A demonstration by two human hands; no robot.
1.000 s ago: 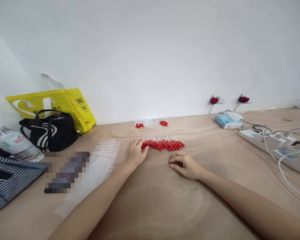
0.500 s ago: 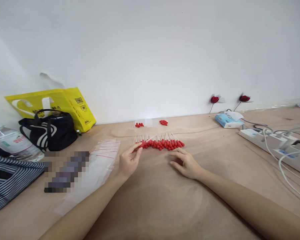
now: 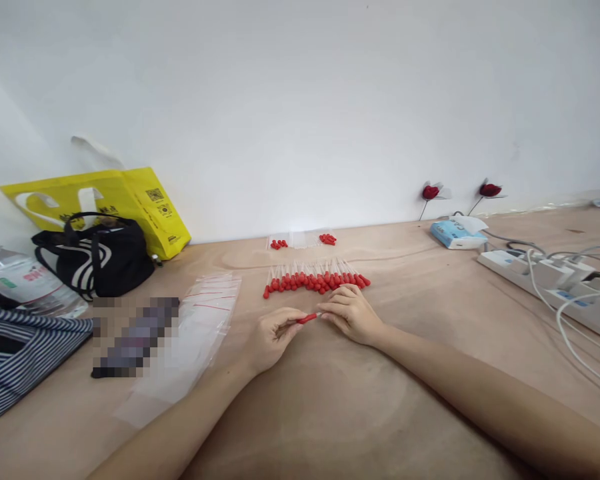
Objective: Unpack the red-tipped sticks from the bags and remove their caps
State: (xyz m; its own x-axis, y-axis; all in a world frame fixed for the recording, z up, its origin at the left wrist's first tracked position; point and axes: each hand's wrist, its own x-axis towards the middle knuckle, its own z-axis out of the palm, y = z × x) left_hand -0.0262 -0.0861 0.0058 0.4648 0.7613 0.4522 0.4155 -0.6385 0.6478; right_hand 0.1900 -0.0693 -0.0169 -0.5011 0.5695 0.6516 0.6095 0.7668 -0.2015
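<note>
Red-bulbed dropper (image 3: 307, 319) held level between both hands, just nearer than the long row of droppers (image 3: 316, 281) lying mid-bench. Left hand (image 3: 273, 337) pinched on the red bulb end; right hand (image 3: 349, 315) closed with fingertips on the clear stem end, likely for a two-point grip on so thin a piece. Row laid bulbs toward the near edge, stems fanned toward the wall, seemingly for easy picking one at a time. Two small filled bags (image 3: 304, 240) parked at the far edge against the wall. Stack of clear zip bags (image 3: 200, 327) with red seal lines kept just left of the left hand, within reach. Yellow bag (image 3: 130, 200) at the far left corner printed with QR codes; lettering too small to read. Bottle label (image 3: 15, 283) and blue tissue pack (image 3: 453, 237) print illegible.
</note>
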